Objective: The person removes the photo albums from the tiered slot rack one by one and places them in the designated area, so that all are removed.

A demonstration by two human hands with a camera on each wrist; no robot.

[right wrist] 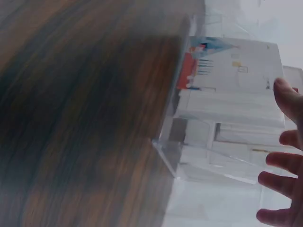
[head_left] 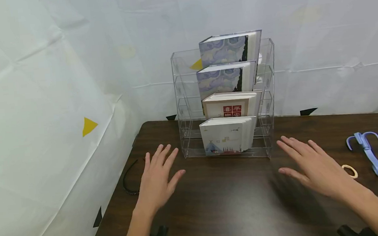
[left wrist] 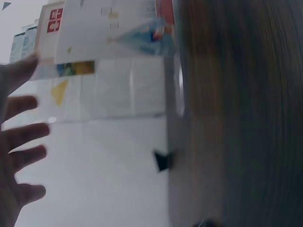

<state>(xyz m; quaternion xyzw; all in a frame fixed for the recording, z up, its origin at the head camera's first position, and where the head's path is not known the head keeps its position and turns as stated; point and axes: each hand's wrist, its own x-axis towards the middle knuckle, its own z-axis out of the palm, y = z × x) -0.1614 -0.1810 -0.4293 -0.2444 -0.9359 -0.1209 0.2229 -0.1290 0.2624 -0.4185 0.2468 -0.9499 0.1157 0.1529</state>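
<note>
At the far left a thin dark curved band [head_left: 124, 178] lies on the dark wood-grain table [head_left: 237, 203], partly behind my left hand [head_left: 156, 181]; a low sweep that way could snag it. That hand is spread, fingers straight and thumb held away, with nothing in it, just short of the clear tiered display rack [head_left: 192, 154]. The rack stands upright at the back of the table, between my hands and beyond them, with four books on its steps: two with purple cloud covers, the upper [head_left: 223, 51] and the lower [head_left: 219, 79], then the red-stamped book [head_left: 216, 110], and lowest the white tent-cover book [head_left: 222, 135]. They sit right of the rack's middle, so I judge that an uneven push or lift could twist or tip it and let them slide. Its transparent edges are hard to see, so I could misjudge them and knock the front book instead. My right hand [head_left: 318, 164] is likewise extended and holds nothing, near the rack's right side. Just beyond its wrist lie a cream ring [head_left: 355, 171] and a blue folding hanger [head_left: 372, 156]; a careless outward swing might brush the ring away.
</note>
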